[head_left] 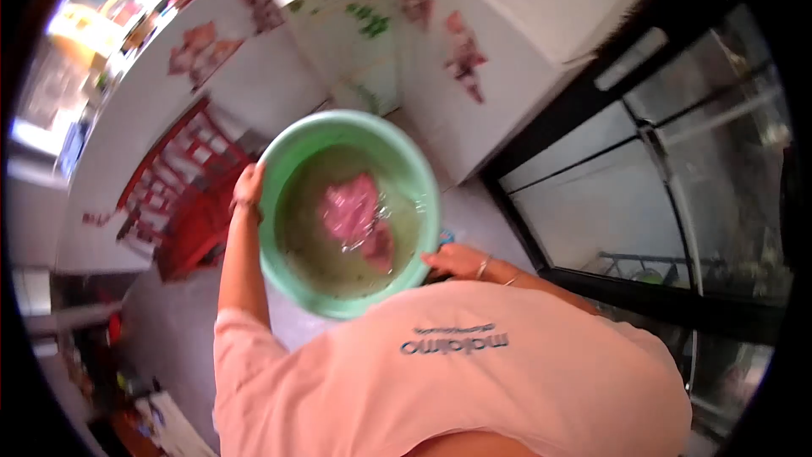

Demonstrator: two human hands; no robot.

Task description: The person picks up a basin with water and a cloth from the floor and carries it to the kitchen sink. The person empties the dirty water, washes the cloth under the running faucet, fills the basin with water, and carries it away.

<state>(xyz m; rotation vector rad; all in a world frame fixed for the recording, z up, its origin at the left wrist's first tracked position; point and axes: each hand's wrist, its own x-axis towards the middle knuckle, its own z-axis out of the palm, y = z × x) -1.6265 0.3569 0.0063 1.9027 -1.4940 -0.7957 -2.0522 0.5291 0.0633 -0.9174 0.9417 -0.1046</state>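
Observation:
A round green basin (282, 278) is held in front of my body, with murky water (313, 262) in it. A shiny pink cloth-like bundle (349, 210) lies in the water, with a darker pinkish piece (378, 245) beside it; I cannot tell exactly what they are. My left hand (248, 186) grips the basin's rim on the left side. On the lower right my right hand (457, 261) is closed on the rim, its fingers partly hidden beneath the edge.
A red wooden chair (190, 195) stands left of the basin. Ahead is a white box-like cabinet with green leaves (359, 46) against a wall with flower decals (465, 55). A black-framed glass door (584, 169) is at the right.

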